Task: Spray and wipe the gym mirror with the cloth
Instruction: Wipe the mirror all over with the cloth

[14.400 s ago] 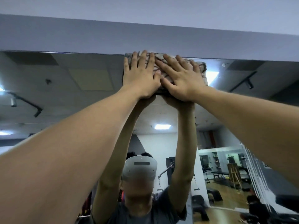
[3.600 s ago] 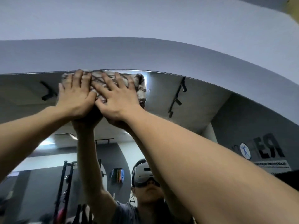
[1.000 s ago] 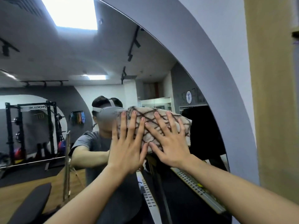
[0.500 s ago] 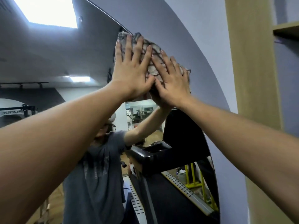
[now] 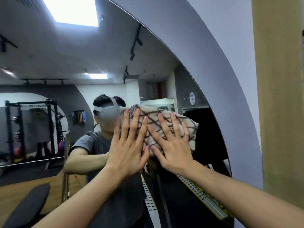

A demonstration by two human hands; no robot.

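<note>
Arched mirror; both hands, left and right, fingers spread flat, press folded beige dark-lined cloth on glass.

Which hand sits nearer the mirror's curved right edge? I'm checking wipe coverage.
The right hand, flat on the patterned cloth; the left hand presses the cloth's other end, farther from the mirror edge.

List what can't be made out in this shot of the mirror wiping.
- Glass under the cloth: covered by it and by the left hand and right hand, head view.
- Spray bottle: none in frame.
- Mirror lower and left parts: cut off by the frame's edges.
- Streaks or wet patches: reflections hide them.
- Round sign in the reflection: too small to read.
</note>
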